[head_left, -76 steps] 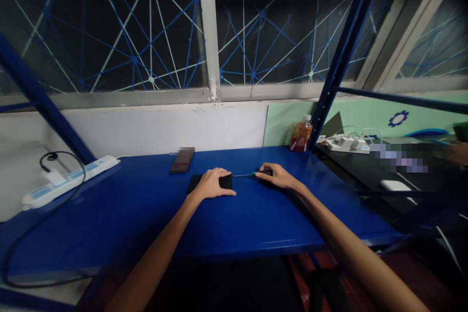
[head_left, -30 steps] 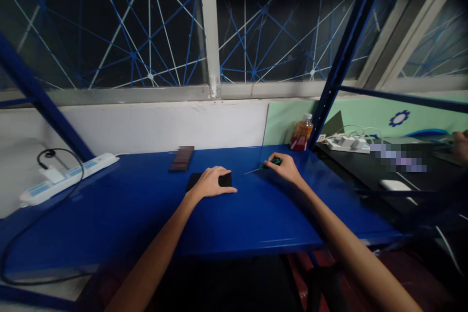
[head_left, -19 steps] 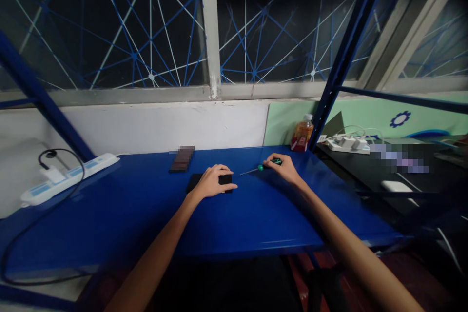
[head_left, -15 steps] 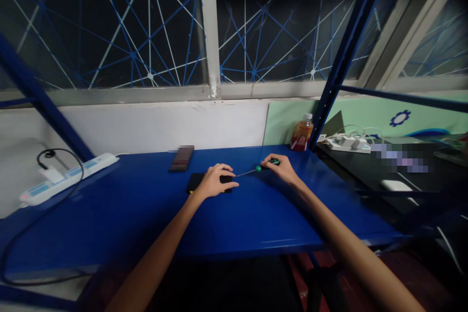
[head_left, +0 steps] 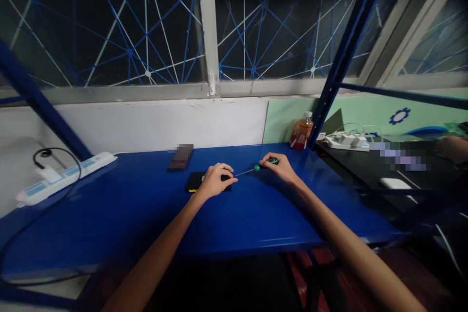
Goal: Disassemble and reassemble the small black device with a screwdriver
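Note:
A flat black device (head_left: 192,183) lies on the blue table (head_left: 146,214). My left hand (head_left: 215,180) rests on its right end, fingers curled down and pressing on it. My right hand (head_left: 280,168) is closed around the green and black handle of a small screwdriver (head_left: 252,169). The thin metal shaft points left, and its tip sits at the device's right edge, close to my left fingertips.
A dark blurred slab (head_left: 180,157) lies just behind the device. A white power strip (head_left: 62,178) with a black cable sits at the far left. An orange drink bottle (head_left: 302,132) stands at the back right beside a blue post (head_left: 340,58). Another person's hand (head_left: 453,146) shows at the right edge.
My right hand drew the screwdriver away to the right, then brought its tip back to the device's right edge. My left hand stayed on the device and curled its fingers.

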Motion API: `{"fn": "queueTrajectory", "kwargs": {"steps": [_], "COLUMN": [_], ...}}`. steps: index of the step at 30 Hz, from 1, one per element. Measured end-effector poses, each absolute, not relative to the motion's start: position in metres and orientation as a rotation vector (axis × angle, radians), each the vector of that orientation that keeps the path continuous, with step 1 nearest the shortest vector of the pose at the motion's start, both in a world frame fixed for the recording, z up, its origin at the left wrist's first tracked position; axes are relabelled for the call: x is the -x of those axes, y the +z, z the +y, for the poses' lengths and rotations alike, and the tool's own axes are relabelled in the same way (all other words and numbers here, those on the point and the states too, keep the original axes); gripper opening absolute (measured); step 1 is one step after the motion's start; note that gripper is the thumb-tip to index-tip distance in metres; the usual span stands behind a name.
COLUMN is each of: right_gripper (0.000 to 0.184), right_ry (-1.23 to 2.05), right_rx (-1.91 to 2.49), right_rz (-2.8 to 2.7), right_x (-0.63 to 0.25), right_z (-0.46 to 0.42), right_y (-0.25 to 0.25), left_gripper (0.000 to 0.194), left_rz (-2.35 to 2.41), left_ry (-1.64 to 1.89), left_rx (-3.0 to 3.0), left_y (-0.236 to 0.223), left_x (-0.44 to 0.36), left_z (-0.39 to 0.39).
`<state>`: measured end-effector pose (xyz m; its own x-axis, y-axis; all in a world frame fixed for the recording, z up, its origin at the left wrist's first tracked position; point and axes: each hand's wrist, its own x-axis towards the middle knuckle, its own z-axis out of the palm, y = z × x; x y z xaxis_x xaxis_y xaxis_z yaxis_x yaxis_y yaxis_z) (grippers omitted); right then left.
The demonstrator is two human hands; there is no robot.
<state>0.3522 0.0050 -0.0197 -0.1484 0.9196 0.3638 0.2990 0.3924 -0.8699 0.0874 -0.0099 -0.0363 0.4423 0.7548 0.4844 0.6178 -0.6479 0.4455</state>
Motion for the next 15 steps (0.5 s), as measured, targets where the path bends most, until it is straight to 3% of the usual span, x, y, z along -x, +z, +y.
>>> {"fn": "queueTrajectory", "kwargs": {"steps": [15], "right_gripper": [0.029], "right_ry": [0.758], "right_rx": [1.084], "right_rz": [-1.691], "right_x": [-0.3538], "right_z": [0.0062], "right_y": [-0.0208], "left_gripper": [0.010], "left_rz": [1.199], "left_ry": [0.984], "left_rx": [-2.493], "left_y": [-0.0373], "left_x": [-0.0878], "left_z": [-0.0095]}}
